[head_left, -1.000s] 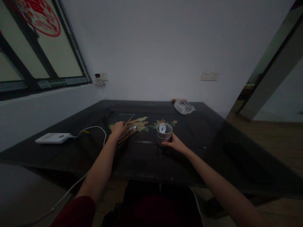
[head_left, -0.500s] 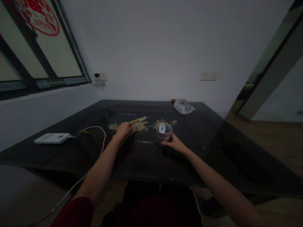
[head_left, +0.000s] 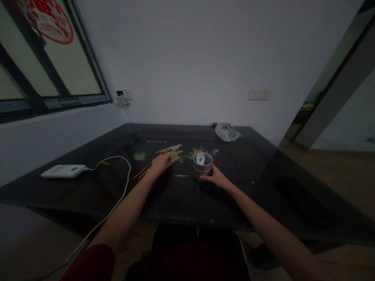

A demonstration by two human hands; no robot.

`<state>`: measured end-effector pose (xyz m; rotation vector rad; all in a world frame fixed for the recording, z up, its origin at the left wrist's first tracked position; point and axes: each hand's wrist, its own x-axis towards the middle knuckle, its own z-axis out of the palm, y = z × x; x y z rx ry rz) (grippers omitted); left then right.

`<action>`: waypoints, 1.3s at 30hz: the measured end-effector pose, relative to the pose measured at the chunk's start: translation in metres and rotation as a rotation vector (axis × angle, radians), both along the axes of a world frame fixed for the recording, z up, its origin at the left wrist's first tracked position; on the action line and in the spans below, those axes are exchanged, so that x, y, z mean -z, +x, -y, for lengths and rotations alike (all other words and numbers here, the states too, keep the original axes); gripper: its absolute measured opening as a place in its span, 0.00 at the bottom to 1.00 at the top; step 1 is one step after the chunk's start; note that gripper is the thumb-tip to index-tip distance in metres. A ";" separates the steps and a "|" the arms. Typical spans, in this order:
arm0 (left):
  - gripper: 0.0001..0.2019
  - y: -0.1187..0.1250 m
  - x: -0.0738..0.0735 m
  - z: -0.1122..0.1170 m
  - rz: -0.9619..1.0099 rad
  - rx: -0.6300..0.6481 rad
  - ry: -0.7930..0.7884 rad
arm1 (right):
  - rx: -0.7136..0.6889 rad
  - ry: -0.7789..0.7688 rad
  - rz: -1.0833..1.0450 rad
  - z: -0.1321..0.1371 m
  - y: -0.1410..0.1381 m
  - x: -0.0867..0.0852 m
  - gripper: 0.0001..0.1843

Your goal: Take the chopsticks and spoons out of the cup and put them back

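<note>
My right hand [head_left: 218,177] is wrapped round the right side of a grey cup [head_left: 202,171] standing on the table. Inside the cup, a white spoon [head_left: 200,158] with a blue mark leans against the rim. To the left, my left hand [head_left: 160,164] is closed low over the table, its fingertips turned down and partly hidden. What it pinches, if anything, I cannot make out. Thin wooden chopsticks [head_left: 143,171] lie slantwise beneath it, their near ends showing left of the wrist.
The dark glossy table [head_left: 181,203] bears a printed bird-and-flower picture. A white power bank [head_left: 63,171] with a white cable [head_left: 128,175] lies on the left, the cable running past my left arm. At the back are a crumpled clear plastic bag [head_left: 227,132] and a dark flat object [head_left: 301,199] sits right.
My left hand has moved right and slightly nearer, over the chopsticks, which now show to its left. A small shiny thing by its fingers is no longer visible. My right hand and the cup stay put.
</note>
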<state>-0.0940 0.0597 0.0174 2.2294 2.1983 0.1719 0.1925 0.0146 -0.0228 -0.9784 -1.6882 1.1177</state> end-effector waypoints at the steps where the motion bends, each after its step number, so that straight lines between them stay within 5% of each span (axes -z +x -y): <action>1: 0.13 0.000 0.001 -0.001 -0.001 0.008 0.000 | -0.004 0.002 -0.005 0.000 0.000 0.000 0.45; 39: 0.09 -0.002 0.007 -0.004 0.124 0.122 0.204 | 0.010 0.025 0.020 0.003 -0.001 -0.004 0.44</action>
